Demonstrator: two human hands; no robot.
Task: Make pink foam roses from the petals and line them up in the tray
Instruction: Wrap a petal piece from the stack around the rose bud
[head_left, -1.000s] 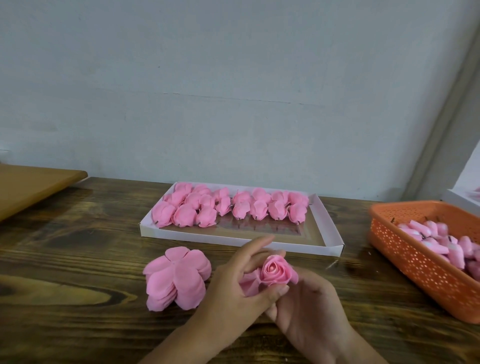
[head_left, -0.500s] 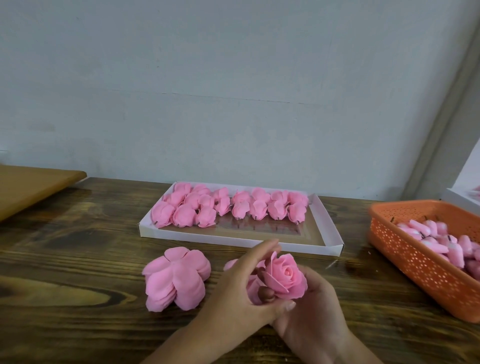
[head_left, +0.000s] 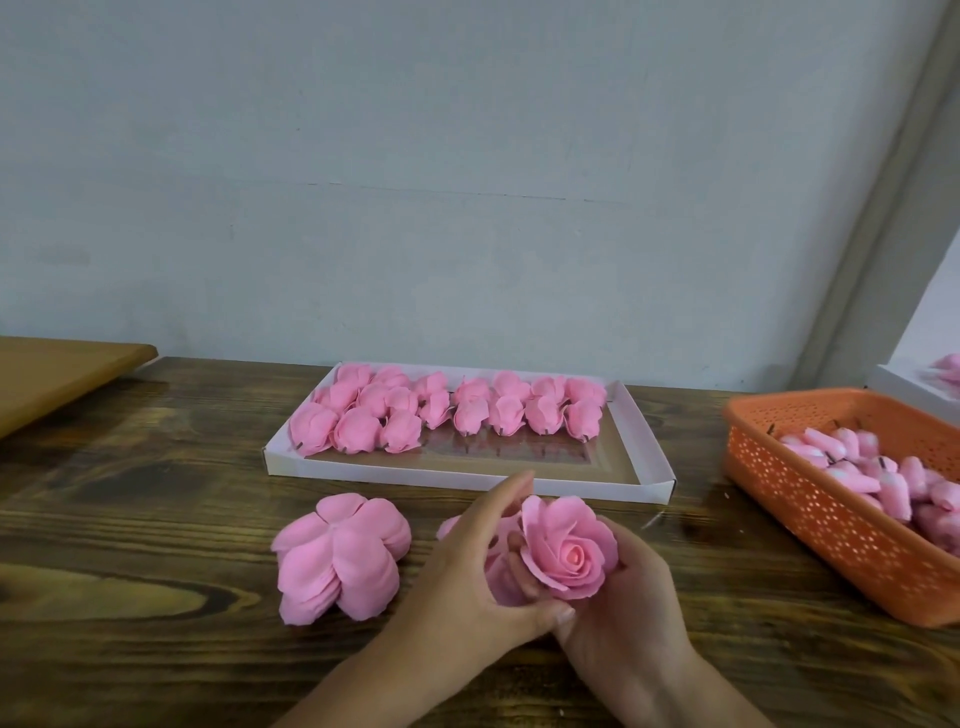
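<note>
Head view: my right hand (head_left: 618, 613) cups a pink foam rose (head_left: 569, 551) from below, fingers curled round its base, bloom facing up toward me. My left hand (head_left: 467, 577) closes in from the left, thumb (head_left: 550, 617) under the rose, fingers curled round a loose outer petal layer (head_left: 501, 566) that sits against the rose's left side. Rose is held just above the wooden table (head_left: 130, 519), in front of the white tray (head_left: 467, 473). Tray holds finished roses (head_left: 447, 410) lined along its far side, near half bare. Stack of flat petal pieces (head_left: 340, 564) lies on the table left of my hands. Orange perforated basket (head_left: 831, 525) at right holds rolled pink buds (head_left: 883, 478).
</note>
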